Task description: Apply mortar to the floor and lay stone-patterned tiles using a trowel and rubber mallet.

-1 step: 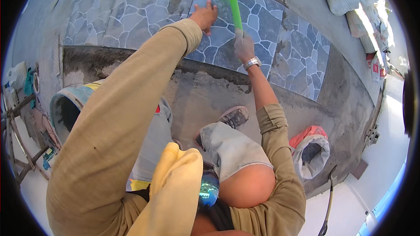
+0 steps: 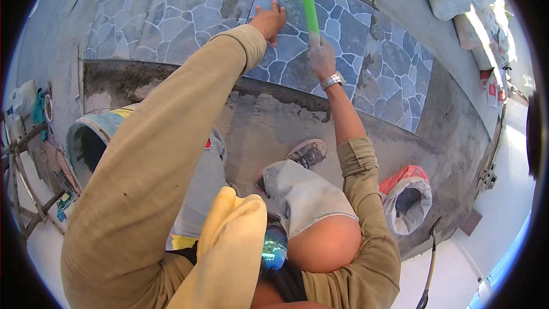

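At the bottom of the frame, nearest, hangs a yellow cloth, with a dusty shoe beyond it at centre. A bucket lies tipped at left, partly behind the sleeve; a small sack with a red band stands open at right.

Farther up, the right hand is closed round the handle of a green mallet, whose head is cut off by the top edge. The left hand, at upper centre, is open with fingers spread, grasps nothing visible and seems to rest on the tile.

The mallet's head sits slightly higher in the frame than an instant ago, while the left hand keeps its place; this suggests a mid-swing moment, though I cannot tell whether the mallet touches the tile.

The tile, upper centre between similar ones, is blue-grey, its irregular stone shapes parted by pale lines, with dusty patches. The mallet is plain, bright green and rounded at the head. Farthest, pale bags are piled at upper right.
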The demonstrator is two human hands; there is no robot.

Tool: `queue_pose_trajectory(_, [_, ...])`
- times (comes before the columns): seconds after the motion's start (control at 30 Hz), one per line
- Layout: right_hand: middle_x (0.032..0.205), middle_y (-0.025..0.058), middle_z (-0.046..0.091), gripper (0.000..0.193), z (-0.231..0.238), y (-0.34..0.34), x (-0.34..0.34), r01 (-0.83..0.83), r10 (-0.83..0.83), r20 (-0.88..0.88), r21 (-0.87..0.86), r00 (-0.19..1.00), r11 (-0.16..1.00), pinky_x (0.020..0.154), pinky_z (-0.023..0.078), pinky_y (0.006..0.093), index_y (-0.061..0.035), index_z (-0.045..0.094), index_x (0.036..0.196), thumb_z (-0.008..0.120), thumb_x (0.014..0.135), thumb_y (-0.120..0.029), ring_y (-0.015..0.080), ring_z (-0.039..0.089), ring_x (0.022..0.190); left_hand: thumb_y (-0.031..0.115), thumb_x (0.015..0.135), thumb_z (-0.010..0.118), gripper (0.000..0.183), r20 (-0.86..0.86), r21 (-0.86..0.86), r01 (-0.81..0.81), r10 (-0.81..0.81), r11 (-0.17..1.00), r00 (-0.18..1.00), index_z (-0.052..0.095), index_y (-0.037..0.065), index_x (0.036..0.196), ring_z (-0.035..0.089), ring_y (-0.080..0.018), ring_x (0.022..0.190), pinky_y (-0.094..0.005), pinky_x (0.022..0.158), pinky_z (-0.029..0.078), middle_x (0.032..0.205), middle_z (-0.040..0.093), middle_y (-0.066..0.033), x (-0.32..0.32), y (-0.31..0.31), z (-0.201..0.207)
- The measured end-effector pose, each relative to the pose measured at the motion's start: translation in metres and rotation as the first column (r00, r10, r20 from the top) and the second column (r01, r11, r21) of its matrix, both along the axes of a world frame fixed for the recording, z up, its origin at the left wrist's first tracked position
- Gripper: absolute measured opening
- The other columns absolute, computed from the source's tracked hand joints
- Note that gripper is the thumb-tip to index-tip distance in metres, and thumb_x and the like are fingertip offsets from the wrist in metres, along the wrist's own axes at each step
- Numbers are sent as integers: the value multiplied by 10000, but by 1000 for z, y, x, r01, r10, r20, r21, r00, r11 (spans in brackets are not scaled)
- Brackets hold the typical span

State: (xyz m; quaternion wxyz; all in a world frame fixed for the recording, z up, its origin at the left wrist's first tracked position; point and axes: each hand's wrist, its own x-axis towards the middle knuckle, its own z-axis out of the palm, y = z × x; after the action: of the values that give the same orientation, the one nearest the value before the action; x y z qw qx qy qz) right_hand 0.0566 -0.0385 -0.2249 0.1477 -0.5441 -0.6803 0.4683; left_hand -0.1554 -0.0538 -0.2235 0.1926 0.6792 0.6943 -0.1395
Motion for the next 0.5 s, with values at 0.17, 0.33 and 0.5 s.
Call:
queue_pose_trajectory(0.17, [765,247,664,535,-7,6,-14,-55,65,-45,188,997,981,666,473,493,31,665,944,471,1018,-462,400,662,726,356,601,963,1302,9,-18,-17,17,1000,1000,188,-78,1553,527,-485,1309,-675,1091,362,1574,168,-418,6,4,7])
queue_pose_trajectory(0.33, [680,181,617,544,6,7,-33,-76,83,-54,116,995,990,635,468,464,28,648,881,486,1013,-474,323,627,661,360,617,959,1292,4,-18,-38,38,999,999,184,-81,1552,508,-488,1327,-660,1102,363,1575,175,-413,1,-3,2])
queue_pose_trajectory(0.5, [726,235,648,552,-10,17,-19,-160,155,47,166,987,973,671,473,489,32,652,904,475,1008,-481,393,654,701,365,622,957,1291,-1,7,-21,21,1000,1000,181,-83,1551,479,-490,1352,-662,1113,352,1581,155,-411,8,3,3])
